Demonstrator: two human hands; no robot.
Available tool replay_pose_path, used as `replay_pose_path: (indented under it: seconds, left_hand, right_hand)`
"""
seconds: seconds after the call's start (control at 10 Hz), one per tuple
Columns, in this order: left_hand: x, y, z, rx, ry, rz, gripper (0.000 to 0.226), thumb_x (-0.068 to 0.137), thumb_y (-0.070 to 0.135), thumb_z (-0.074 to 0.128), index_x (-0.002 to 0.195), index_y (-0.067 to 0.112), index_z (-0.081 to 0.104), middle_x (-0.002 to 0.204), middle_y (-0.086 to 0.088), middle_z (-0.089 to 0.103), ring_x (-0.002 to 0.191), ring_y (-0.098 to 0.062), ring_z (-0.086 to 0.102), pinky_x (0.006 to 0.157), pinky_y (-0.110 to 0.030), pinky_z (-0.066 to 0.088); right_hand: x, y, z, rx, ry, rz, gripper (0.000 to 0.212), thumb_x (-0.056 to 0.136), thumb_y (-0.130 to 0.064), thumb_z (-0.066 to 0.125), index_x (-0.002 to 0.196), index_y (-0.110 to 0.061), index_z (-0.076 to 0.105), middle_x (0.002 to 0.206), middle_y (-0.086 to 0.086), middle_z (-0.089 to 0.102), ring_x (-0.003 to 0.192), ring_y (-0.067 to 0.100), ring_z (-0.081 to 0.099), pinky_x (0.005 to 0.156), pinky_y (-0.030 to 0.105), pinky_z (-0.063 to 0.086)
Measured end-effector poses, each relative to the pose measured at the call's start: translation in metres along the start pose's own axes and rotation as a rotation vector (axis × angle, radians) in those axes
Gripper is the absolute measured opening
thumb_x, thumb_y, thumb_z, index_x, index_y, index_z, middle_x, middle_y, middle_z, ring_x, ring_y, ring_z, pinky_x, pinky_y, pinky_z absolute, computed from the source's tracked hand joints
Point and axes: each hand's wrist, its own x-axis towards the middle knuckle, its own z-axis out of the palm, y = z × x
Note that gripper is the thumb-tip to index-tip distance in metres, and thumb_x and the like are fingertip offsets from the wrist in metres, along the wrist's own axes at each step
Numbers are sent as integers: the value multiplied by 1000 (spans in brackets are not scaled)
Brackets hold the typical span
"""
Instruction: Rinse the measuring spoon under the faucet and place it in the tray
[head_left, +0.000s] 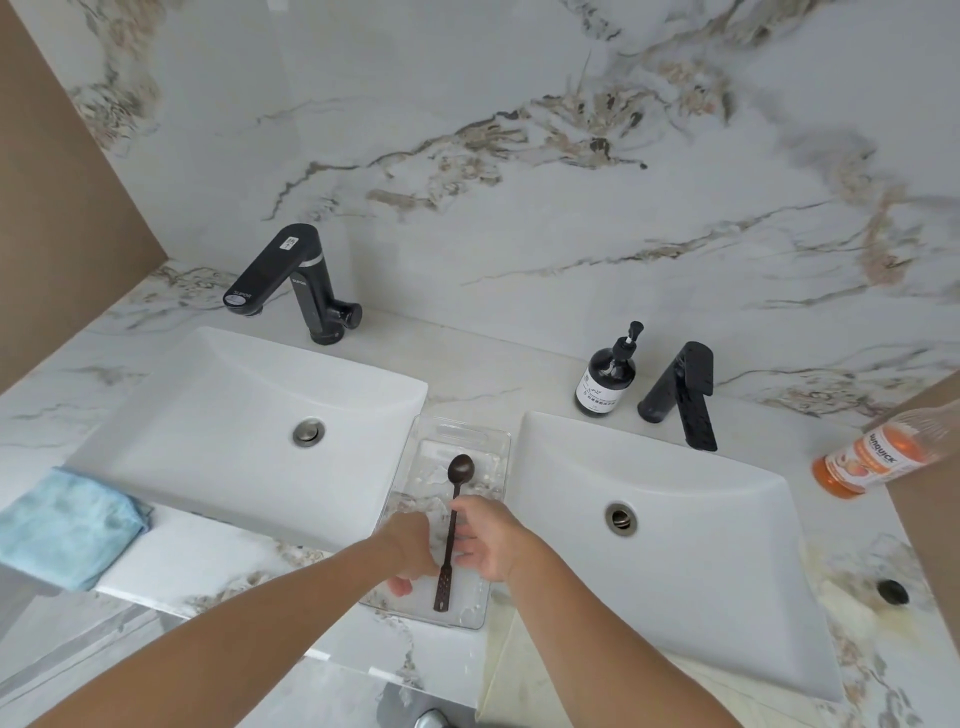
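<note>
A dark brown measuring spoon (450, 540) lies lengthwise in a clear plastic tray (497, 441) on the counter between two white sinks, bowl end pointing away from me. My right hand (491, 540) is on the right of the handle with its fingertips touching it. My left hand (410, 553) is on the left of the handle, fingers bent down onto the tray floor and the thumb near the tray's left edge. Whether the left hand grips anything is hidden. A black faucet (680, 397) stands behind the right sink (727, 545), and another black faucet (291, 280) behind the left sink (218, 405).
A dark soap pump bottle (605, 376) stands left of the right faucet. An orange drink bottle (872, 460) lies at the far right of the counter. A folded blue cloth (67, 525) rests at the left front edge. The marble wall rises behind.
</note>
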Motion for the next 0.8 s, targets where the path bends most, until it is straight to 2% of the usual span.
replay_pose_path:
  seconds: [0.1,0.2,0.3,0.5,0.6,0.7,0.8]
  left_hand:
    - [-1,4,2,-32,8,2,16,91,20,56,88,6,60,89,-17,78,66,-26,74,80,-33,62]
    - [-1,5,8,-58,32,7,22,91,15,52,103,1,63,95,-20,77,82,-30,77,78,-33,63]
    - [-2,6,12,-79,54,8,26,91,13,52,111,0,62,99,-20,76,84,-29,77,76,-33,63]
    - [-6,13,14,-66,77,-14,25,94,14,50,114,3,61,103,-19,75,86,-27,77,76,-31,63]
    - [-14,22,10,-64,121,-24,23,95,14,48,111,2,62,100,-20,75,83,-28,77,75,-36,64]
    - [-25,43,2,4,167,-11,26,97,11,42,112,0,61,103,-20,74,83,-27,77,74,-37,64]
    - [-35,74,-3,-6,219,22,27,95,10,40,109,2,62,104,-20,74,78,-28,76,71,-40,64]
  right_hand:
    - [1,2,-4,-2,-5,-5,33,95,-23,54,124,-6,57,123,16,63,111,31,61,94,41,50]
    - [0,3,-8,-5,-12,-7,40,96,-21,55,131,-3,53,132,21,58,118,33,57,100,42,48]
    - [-3,6,-12,-19,-14,-12,44,96,-20,55,137,-3,49,140,21,53,126,33,54,102,42,48]
    - [-13,5,-25,-55,-39,-55,37,96,-15,54,130,0,56,132,19,60,119,29,59,100,40,51]
    - [-20,1,-37,-113,-79,-83,34,96,-17,54,125,1,59,126,18,65,113,28,64,96,40,54]
    - [-33,-8,-53,-201,-77,-131,34,98,-11,52,127,5,55,124,23,65,108,33,66,88,41,57]
    - [-46,-12,-72,-260,-85,-142,33,98,-7,50,128,7,52,126,28,62,110,36,64,88,41,57]
